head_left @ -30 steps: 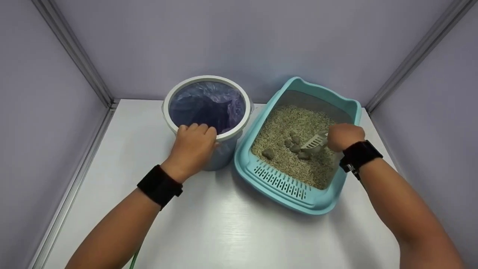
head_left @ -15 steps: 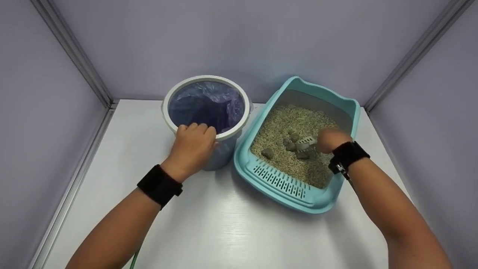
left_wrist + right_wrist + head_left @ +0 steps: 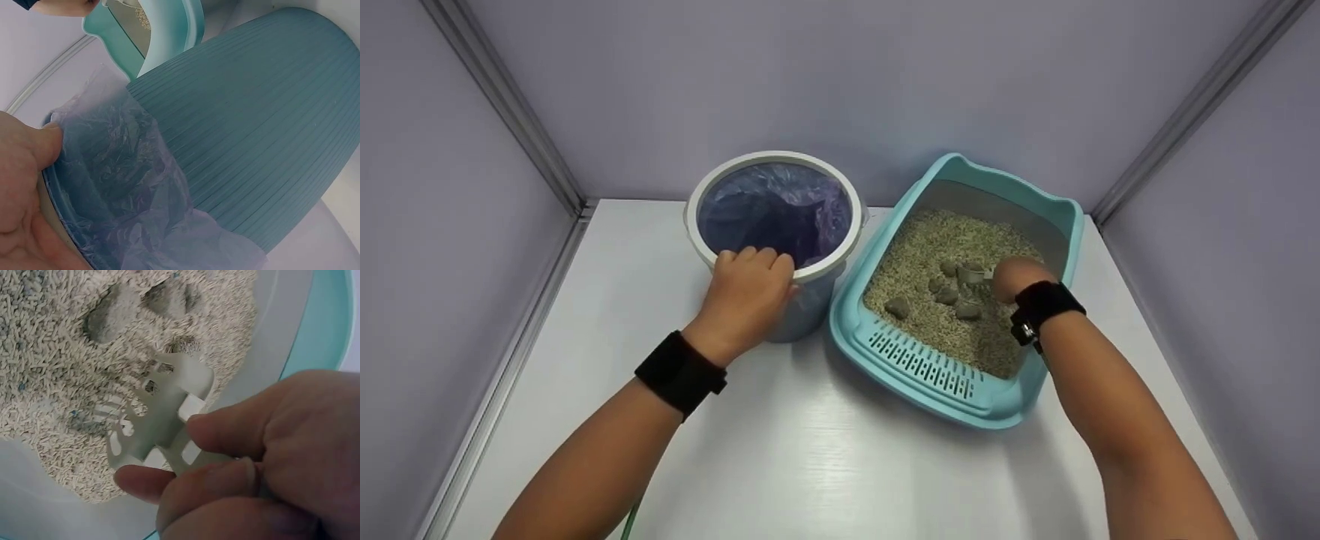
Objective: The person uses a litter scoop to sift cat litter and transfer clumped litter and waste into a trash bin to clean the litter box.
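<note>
My left hand point(image 3: 750, 300) grips the near part of the white rim point(image 3: 842, 259) of a blue bin point(image 3: 253, 112). A thin purple bag point(image 3: 124, 163) lines the bin and folds down over its outside. My right hand point(image 3: 1024, 279) holds a pale slotted litter scoop point(image 3: 194, 379) by its handle, fingers and thumb curled round it. The scoop's head is down at the pellet litter point(image 3: 937, 232), among several grey-brown clumps point(image 3: 967, 311). In the head view one clump shows right at the scoop's far edge. Another clump point(image 3: 897, 307) lies apart, toward the left.
A turquoise litter box point(image 3: 847, 300) with a slotted front ledge stands at an angle beside the bin. Both stand on a white table point(image 3: 810, 465). Walls with grey frame strips point(image 3: 510, 105) enclose the back and sides. A green strip point(image 3: 630, 521) shows by the left forearm.
My right hand has moved left and inward with the scoop, whose head has gone from the near clumps to the farther ones and turned. The left hand stays on the bin's rim.
</note>
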### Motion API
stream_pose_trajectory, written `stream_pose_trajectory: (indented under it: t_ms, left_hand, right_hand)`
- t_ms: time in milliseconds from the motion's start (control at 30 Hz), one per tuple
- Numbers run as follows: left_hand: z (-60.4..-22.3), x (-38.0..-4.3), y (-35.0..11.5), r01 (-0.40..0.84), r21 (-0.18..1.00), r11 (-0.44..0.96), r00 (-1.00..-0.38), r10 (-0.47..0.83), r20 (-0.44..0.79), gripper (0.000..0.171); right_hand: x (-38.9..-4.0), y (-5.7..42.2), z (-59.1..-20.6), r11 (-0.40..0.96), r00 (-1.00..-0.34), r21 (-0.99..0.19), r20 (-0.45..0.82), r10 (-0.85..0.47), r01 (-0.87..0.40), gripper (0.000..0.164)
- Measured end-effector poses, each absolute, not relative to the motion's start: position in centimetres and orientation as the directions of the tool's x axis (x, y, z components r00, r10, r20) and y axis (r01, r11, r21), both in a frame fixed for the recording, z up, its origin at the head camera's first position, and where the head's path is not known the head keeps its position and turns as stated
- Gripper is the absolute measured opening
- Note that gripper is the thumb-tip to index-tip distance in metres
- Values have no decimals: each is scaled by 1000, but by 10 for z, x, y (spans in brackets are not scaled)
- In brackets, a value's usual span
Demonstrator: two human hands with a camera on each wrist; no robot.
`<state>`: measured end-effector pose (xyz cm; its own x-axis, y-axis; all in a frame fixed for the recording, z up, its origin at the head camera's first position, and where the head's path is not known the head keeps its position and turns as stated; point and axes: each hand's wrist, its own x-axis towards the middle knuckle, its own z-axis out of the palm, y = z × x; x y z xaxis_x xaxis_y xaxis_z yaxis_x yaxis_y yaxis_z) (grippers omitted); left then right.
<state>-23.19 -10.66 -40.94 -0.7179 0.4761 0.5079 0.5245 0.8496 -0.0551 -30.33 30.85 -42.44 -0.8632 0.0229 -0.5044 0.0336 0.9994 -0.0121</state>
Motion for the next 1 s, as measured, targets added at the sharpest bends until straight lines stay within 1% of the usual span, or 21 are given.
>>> stream_pose_trajectory:
  t_ms: [100, 333, 467, 600, 700, 767, 833, 933, 1000]
  left_hand:
    - [-408, -232, -106, 521, -53, 852, -721, 472, 507, 24]
    - [-407, -232, -105, 527, -40, 849, -725, 474, 499, 26]
    - [-408, -231, -107, 525, -41, 850, -723, 470, 507, 26]
    - [-409, -231, -108, 531, -43, 846, -718, 476, 507, 25]
    - [-410, -231, -107, 530, -43, 847, -718, 475, 509, 25]
    - [-410, -231, -106, 527, -42, 849, -719, 472, 509, 26]
    - [-410, -232, -106, 527, -42, 849, -718, 471, 512, 26]
    - [-410, -232, -106, 529, -39, 848, -719, 472, 510, 26]
    - [-409, -232, -106, 529, -37, 848, -721, 472, 508, 26]
  right_hand:
    - [-307, 307, -424, 1000, -854, 7, -521, 17, 15, 35]
    - [-310, 306, -426, 999, -849, -12, -527, 32, 44, 36]
    - [-311, 302, -431, 999, -841, 20, -539, 44, 39, 39]
    - [-309, 298, -435, 998, -843, 70, -536, 38, 1, 36]
    - [-309, 298, -437, 998, -844, 57, -537, 21, -12, 41]
    - [-309, 298, -438, 1000, -842, 24, -539, 4, -10, 43]
    - [-309, 297, -438, 999, -844, 10, -536, -23, -34, 44]
    - [-310, 297, -437, 987, -843, 72, -531, -82, -141, 42]
    - [-310, 296, -435, 984, -847, 83, -523, -93, -159, 40]
